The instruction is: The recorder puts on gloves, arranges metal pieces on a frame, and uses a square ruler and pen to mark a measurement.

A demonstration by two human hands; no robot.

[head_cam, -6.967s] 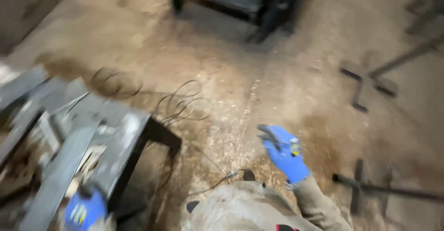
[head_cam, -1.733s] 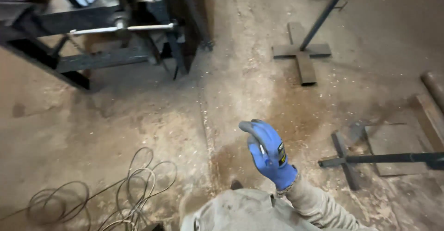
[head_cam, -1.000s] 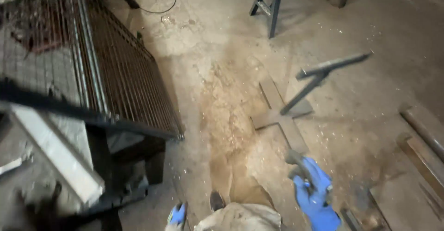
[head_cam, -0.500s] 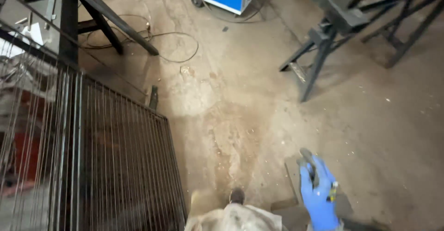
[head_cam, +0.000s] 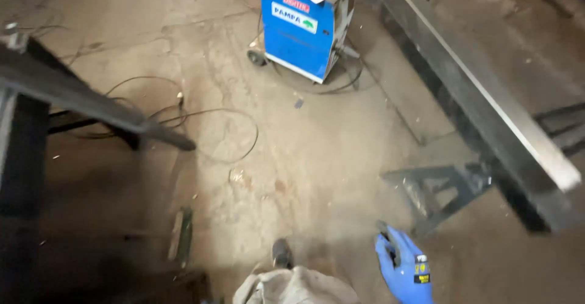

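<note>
The right hand [head_cam: 403, 272], in a blue glove, has its grip clamped on a small dark tool [head_cam: 388, 247] at the near right above the dusty concrete floor [head_cam: 317, 158], apparently carried mid-walk toward the far blue wheeled welding machine [head_cam: 303, 27]; left hand unseen.

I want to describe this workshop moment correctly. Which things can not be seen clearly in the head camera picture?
- Left hand: not in the head view at all.
- Right hand: the blue glove holds something dark; blur and the glove hide what it is.
- Long steel beam: both ends are cut by the picture edges.
- Blue machine: its top is cut by the upper edge.
- Dark frame on the left: blurred and in shadow.
</note>
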